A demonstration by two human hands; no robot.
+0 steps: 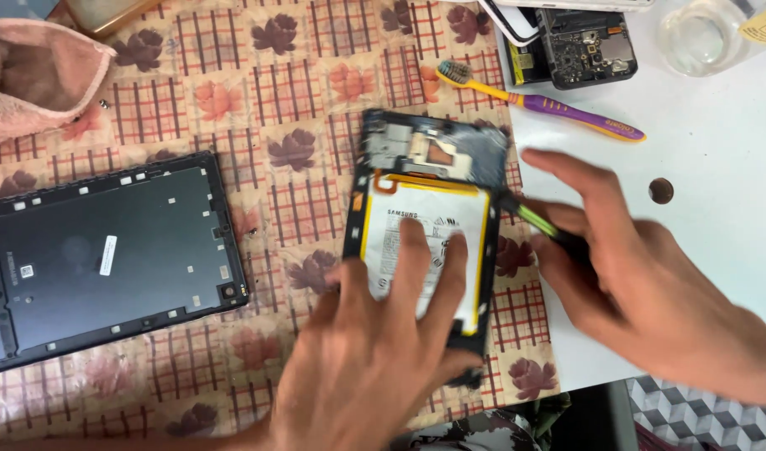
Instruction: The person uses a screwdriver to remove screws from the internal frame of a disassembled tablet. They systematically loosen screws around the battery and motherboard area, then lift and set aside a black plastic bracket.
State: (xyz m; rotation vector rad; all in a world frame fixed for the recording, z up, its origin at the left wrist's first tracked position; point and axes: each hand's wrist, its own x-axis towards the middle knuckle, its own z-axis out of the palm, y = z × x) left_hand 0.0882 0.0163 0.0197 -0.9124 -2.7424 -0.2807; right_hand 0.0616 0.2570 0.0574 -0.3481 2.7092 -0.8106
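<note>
A: Far left first. What lay there?

B: Pink cloth [32, 79] in the top corner, and below it a dark tablet back cover [107, 263], inside face up, flat on the leaf-print tablecloth [299, 75]. Well apart from both hands.

A: Centre?

B: The opened tablet [429, 242] lay upright in the view, its white battery [424, 246] exposed with a yellow border. The left hand [374, 359] was open, fingers spread flat, pressing down on the battery's lower half.

A: And right of it?

B: The right hand [642, 276] was closed around a thin green-and-black tool [537, 221], tip touching the tablet's right edge beside the battery.

A: Step?

B: Looked like prying at the battery side, frame pinned down. A judgement only. Next move would call for a shallow tool angle and steady downward pressure, so the tip wouldn't jab the cell.

A: Edges, room?

B: Tablet's right edge sat just at the cloth's border by the white table [717, 125]. Its bottom was near the table's front edge. A purple-yellow toothbrush [541, 102], a stripped phone [587, 46], a clear cup [702, 35] and a brown coin [661, 190] sat behind and right. Open white surface lay by the right hand.
</note>
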